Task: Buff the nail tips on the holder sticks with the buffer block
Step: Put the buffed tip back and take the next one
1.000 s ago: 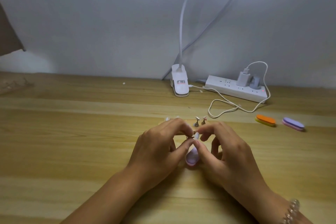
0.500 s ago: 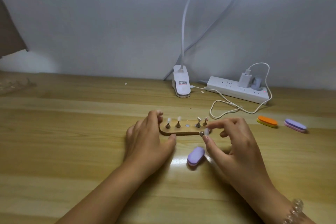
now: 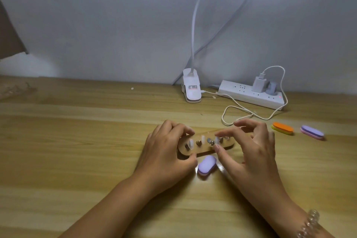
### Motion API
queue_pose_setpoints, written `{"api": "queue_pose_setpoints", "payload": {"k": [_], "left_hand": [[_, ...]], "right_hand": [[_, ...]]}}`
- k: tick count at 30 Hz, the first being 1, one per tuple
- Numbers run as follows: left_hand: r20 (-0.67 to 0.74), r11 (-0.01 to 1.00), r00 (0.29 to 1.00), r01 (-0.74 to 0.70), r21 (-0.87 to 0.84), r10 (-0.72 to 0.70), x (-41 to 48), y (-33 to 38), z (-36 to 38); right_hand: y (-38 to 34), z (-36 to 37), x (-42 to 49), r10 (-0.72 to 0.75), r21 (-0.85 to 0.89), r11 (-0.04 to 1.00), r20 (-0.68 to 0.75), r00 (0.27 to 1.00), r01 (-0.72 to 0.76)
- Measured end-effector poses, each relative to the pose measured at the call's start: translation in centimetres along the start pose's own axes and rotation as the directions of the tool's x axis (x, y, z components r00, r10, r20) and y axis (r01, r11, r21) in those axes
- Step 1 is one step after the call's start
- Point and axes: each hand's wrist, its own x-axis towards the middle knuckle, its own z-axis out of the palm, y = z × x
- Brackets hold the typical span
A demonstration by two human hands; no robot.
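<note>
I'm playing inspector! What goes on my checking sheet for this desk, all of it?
Surface: wooden table, a few small specks near the back.
Job's things: wooden holder base carrying nail tips on sticks, blurred; purple buffer block lies on the table between the hands, untouched.
Clutter: orange buffer and second purple buffer lie to the right.
Grippers: left hand grips the base's left end; right hand pinches one holder stick at the base.
Cables: white cable loops from the charger in the power strip to the clip lamp.
Surroundings: grey wall; bright light at the top edge.
</note>
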Motion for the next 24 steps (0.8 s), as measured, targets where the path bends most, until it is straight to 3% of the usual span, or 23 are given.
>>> {"api": "queue_pose_setpoints", "payload": {"k": [24], "left_hand": [[0.002, 0.988, 0.988, -0.156, -0.003, 0.156, -0.26, 0.36, -0.05]], "right_hand": [[-0.14, 0.09, 0.28, -0.029, -0.067, 0.997, -0.044, 0.999, 0.026]]}}
